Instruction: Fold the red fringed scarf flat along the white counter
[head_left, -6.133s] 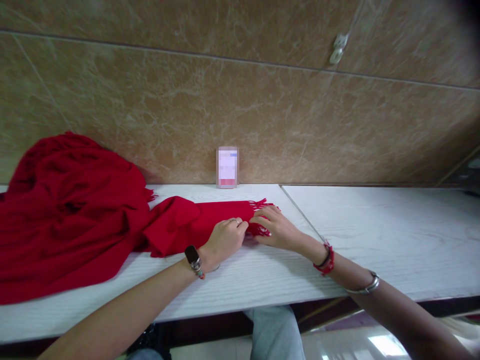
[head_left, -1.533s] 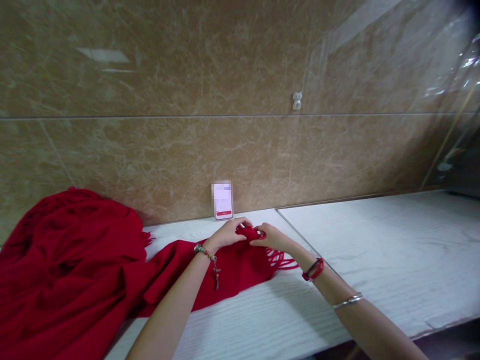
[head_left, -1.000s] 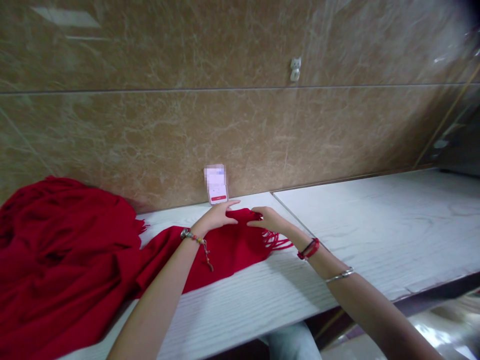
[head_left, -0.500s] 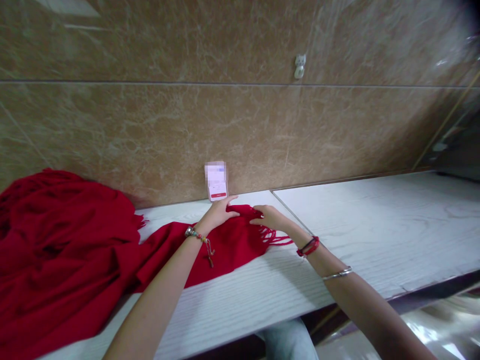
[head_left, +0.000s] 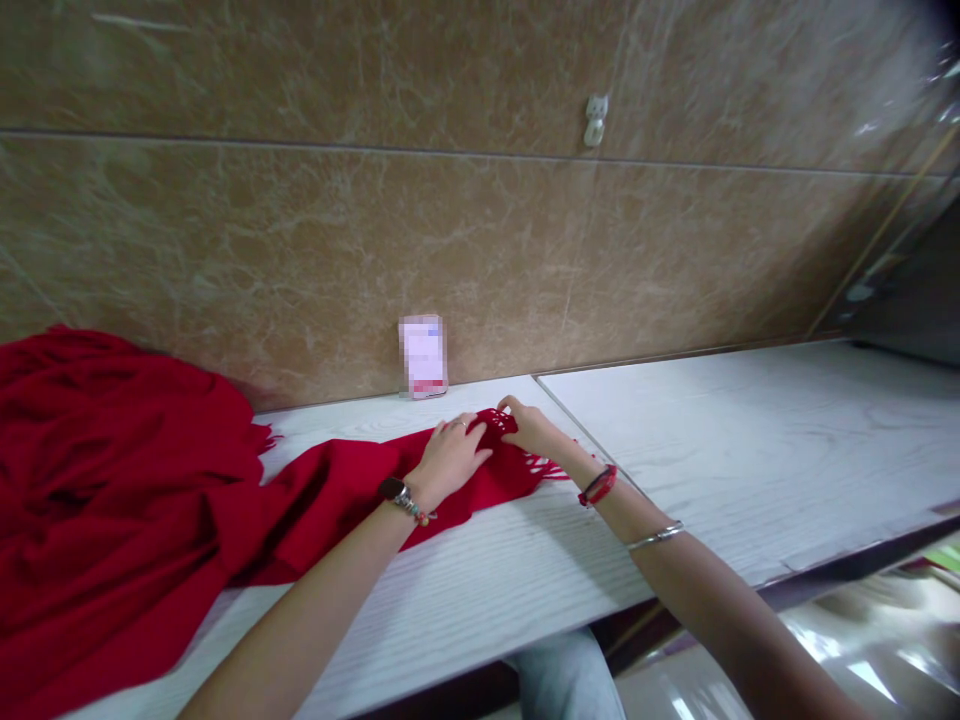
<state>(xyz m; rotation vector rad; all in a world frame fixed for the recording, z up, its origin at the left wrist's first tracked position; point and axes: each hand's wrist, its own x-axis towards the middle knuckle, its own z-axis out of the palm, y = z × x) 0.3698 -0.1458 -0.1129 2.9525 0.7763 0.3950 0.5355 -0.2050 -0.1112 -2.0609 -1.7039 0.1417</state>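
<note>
Only scarf's fringed end laid flattish, in front of phone; bulk bunched left of phone, we judge mostly unarranged. Our left hand half-spread on cloth, front-right of phone; right hand curled at fringe, farther right; pinch, we can't tell. Wall behind phone; counter gives room rightward.
</note>
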